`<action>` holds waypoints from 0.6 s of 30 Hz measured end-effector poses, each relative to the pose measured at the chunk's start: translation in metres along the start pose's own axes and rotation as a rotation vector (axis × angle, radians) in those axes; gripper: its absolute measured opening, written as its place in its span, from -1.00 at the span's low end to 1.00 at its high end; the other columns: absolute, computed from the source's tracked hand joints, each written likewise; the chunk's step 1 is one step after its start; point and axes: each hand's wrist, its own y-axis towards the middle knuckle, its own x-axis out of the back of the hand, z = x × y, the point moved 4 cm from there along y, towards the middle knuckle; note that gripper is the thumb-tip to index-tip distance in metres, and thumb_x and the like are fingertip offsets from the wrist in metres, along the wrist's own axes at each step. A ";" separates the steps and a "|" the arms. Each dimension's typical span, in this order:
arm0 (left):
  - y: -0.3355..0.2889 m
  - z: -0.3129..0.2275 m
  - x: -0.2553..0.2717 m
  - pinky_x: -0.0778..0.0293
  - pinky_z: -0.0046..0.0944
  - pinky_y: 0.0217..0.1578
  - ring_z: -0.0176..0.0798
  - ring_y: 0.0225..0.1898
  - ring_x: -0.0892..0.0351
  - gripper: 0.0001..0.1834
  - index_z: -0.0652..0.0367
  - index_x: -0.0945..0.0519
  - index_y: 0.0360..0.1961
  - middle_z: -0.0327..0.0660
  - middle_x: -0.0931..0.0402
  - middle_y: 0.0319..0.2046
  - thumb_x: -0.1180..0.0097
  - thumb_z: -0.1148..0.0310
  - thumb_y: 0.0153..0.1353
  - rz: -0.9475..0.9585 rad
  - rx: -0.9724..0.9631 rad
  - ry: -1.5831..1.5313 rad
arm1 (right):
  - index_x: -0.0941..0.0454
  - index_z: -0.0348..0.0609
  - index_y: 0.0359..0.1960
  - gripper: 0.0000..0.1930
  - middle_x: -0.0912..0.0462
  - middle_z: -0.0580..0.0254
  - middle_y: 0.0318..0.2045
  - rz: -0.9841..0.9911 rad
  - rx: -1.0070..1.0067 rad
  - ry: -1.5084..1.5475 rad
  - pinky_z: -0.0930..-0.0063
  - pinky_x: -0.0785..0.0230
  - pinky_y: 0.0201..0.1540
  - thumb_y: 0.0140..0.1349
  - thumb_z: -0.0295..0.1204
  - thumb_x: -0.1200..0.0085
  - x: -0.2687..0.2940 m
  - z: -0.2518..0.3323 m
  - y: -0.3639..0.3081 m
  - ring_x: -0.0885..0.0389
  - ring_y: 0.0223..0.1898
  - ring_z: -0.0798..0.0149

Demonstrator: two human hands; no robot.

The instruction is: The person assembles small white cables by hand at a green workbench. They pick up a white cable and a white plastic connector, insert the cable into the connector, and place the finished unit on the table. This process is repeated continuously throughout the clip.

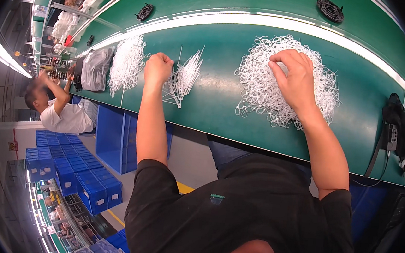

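While the right hand (294, 79), half curled, is over a heap of looped white ties (258, 95) on the green counter (213, 115), the left hand (158, 69) is curled beside straight white strips (187, 77), long axes mostly pointing away, slightly rightward. Whether either holds anything, I cannot tell. The black shirt (257, 213) bears a small green-blue print (216, 199).

This is a factory assembly floor: a long green tabletop (214, 103) runs beside what looks like a conveyor belt (232, 1) carrying round black parts (330, 10), with white plastic ties (258, 95) heaped in bulk, a co-worker (66, 114) seated further along, blue crates (93, 191) massed behind, tube lights (10, 56) overhead, yellow floor markings (185, 188) and another workstation row (52, 224) beyond
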 end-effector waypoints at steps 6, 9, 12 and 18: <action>-0.005 -0.009 -0.004 -0.55 0.00 -0.14 0.07 -0.16 -0.70 -0.88 0.15 -0.69 -0.36 -0.04 -0.71 -0.31 -0.29 0.34 0.11 0.020 0.038 0.110 | -0.67 -0.10 -0.35 -0.94 -0.66 0.27 -0.32 0.016 -0.008 0.026 0.17 -0.24 0.13 0.16 -0.44 -0.25 -0.002 -0.002 -0.001 -0.58 -0.18 0.11; 0.000 -0.005 -0.008 -0.55 -0.01 -0.16 0.06 -0.20 -0.69 -0.86 0.17 -0.68 -0.33 -0.02 -0.71 -0.31 -0.26 0.33 0.15 -0.036 -0.019 0.099 | -0.67 -0.10 -0.35 -0.95 -0.66 0.27 -0.32 0.013 -0.004 0.031 0.17 -0.23 0.14 0.16 -0.45 -0.25 0.000 0.000 0.000 -0.58 -0.18 0.12; -0.001 -0.009 0.009 -0.56 -0.05 -0.20 -0.01 -0.28 -0.69 -0.82 0.23 -0.65 -0.31 -0.02 -0.68 -0.36 -0.25 0.32 0.20 -0.216 -0.092 -0.133 | -0.66 -0.11 -0.30 -0.91 -0.67 0.25 -0.31 0.006 0.022 0.026 0.18 -0.26 0.12 0.17 -0.45 -0.25 0.000 0.002 -0.001 -0.59 -0.18 0.11; -0.032 -0.072 0.040 -0.53 -0.32 -0.38 -0.32 -0.42 -0.57 -0.89 0.27 -0.54 -0.16 -0.08 -0.65 -0.23 -0.07 0.43 0.42 -0.119 -0.227 -1.192 | -0.61 -0.16 -0.17 -0.79 -0.68 0.16 -0.27 -0.029 0.010 0.221 0.26 -0.44 -0.07 0.17 -0.45 -0.27 0.002 0.012 0.000 -0.64 -0.21 0.10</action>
